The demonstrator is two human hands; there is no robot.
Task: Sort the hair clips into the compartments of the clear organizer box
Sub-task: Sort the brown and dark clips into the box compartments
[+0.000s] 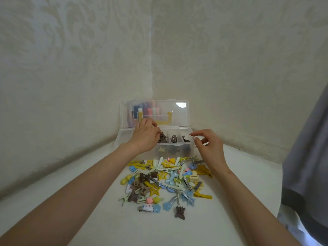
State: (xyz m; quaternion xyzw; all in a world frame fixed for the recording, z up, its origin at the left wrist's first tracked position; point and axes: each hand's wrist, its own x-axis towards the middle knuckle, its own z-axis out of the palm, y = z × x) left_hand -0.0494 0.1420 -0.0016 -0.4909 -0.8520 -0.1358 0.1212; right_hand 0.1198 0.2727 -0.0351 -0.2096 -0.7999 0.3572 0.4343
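A white table [71,201] set into a wallpapered corner carries a clear organizer box [124,137], its lid [179,114] standing upright against the wall. In front of the box, a loose pile of hair clips [166,180] in yellow, blue, mint and brown spreads between the person's forearms. The left hand [144,137] reaches over the box's back row, fingers curled and pinching a brown claw clip [162,137] above a compartment. The right hand [207,146] hovers by the box's right end, fingers loosely curved and parted, nothing plainly in its grasp.
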